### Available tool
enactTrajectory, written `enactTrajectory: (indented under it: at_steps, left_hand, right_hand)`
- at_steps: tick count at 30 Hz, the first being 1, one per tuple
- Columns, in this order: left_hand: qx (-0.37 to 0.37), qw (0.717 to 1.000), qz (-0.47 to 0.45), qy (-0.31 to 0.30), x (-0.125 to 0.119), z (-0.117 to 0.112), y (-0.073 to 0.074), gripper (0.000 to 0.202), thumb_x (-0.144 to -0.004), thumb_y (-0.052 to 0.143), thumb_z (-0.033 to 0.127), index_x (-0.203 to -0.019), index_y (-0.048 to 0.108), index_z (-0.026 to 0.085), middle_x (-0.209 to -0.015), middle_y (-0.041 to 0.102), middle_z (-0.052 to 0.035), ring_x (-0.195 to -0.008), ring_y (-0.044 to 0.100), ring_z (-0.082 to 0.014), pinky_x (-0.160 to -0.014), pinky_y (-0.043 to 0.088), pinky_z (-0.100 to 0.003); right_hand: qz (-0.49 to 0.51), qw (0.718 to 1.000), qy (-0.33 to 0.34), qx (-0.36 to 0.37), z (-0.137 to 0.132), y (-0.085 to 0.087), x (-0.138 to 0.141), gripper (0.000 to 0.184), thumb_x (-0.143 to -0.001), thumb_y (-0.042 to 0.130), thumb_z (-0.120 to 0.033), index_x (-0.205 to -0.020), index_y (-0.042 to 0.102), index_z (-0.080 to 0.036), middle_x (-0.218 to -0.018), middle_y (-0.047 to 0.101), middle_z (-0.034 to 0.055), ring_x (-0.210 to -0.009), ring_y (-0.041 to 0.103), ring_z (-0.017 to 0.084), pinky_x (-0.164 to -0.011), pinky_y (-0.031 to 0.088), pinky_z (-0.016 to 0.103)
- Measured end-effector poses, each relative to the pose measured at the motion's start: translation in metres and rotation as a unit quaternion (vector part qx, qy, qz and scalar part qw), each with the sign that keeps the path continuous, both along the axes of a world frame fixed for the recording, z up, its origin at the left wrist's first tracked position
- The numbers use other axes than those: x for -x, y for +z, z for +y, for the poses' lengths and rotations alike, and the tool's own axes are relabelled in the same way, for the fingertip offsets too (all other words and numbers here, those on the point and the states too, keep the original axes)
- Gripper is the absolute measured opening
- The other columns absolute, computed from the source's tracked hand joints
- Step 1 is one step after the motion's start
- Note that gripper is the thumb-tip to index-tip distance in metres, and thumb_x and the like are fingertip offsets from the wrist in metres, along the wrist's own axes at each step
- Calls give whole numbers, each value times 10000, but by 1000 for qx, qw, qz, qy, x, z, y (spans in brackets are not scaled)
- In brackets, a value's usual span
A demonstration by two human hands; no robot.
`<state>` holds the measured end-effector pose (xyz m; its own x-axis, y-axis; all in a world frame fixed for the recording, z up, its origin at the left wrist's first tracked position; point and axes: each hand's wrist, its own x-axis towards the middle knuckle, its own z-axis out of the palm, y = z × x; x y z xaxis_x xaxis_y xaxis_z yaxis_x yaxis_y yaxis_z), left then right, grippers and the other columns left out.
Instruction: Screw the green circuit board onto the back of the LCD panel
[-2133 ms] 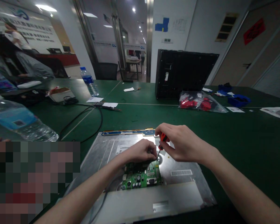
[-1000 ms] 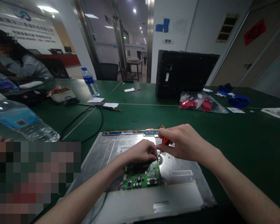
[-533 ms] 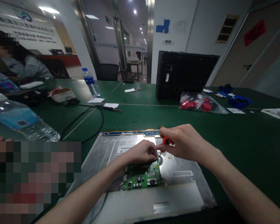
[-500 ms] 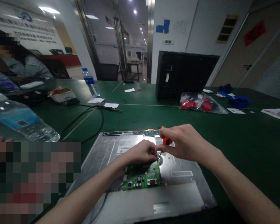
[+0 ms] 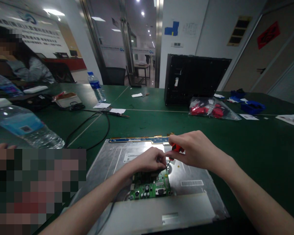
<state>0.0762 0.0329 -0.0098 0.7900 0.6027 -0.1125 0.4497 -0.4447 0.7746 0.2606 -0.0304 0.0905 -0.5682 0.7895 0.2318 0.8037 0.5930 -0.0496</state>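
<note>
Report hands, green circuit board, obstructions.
Right hand gripping red-and-black screwdriver. Tip near far corner of green rectangular circuit board. Left hand curled beside tip, partly hiding board.

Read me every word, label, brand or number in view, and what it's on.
Nothing is legible; all too small or blurred:
White label on the display panel
Barcode sticker on that panel
Blue label on large water bottle
Lettering on the wall
Lettering on glass doors
Red sign on brown door
</note>
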Motion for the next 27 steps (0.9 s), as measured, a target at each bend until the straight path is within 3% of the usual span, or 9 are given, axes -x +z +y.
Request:
enactTrajectory:
  at_steps: [7, 14, 21, 27]
  left_hand:
    - [3, 1000, -1, -11, 0, 0, 1, 78, -687, 610, 105, -717, 681, 115, -655, 636, 0, -615, 559, -138, -584, 397, -207]
    - [2, 1000, 1, 0, 0, 0, 1, 80, -679, 608, 112, -702, 684, 121, -648, 639, 2, -618, 564, -140, -592, 396, -208]
    - [2, 1000, 8, 9, -2, -2, 2, 80, -670, 610, 118, -707, 681, 121, -625, 607, 14, -605, 540, -132, -567, 380, -201]
    - [3, 1000, 5, 10, -2, -2, 2, 82, -658, 593, 104, -677, 670, 124, -615, 595, 20, -607, 541, -132, -578, 383, -204]
  right_hand:
    - [44, 996, 40, 62, -5, 7, 0, 205, -819, 558, -192, -1018, 515, -175, -882, 653, 25, -701, 565, 139, -578, 301, 251]
    - [-20, 1000, -11, 3, 0, 1, 1, 190, -863, 583, -381, -869, 542, -195, -684, 633, 0, -575, 534, 138, -516, 208, 255]
    - [45, 995, 44, 71, -5, 6, 1, 213, -813, 554, -180, -1021, 504, -181, -909, 645, 15, -703, 557, 138, -573, 301, 252]
    - [1, 1000, 13, -4, 1, -4, 2, 183, -875, 572, -351, -945, 530, -187, -783, 650, 3, -597, 533, 136, -516, 227, 257]
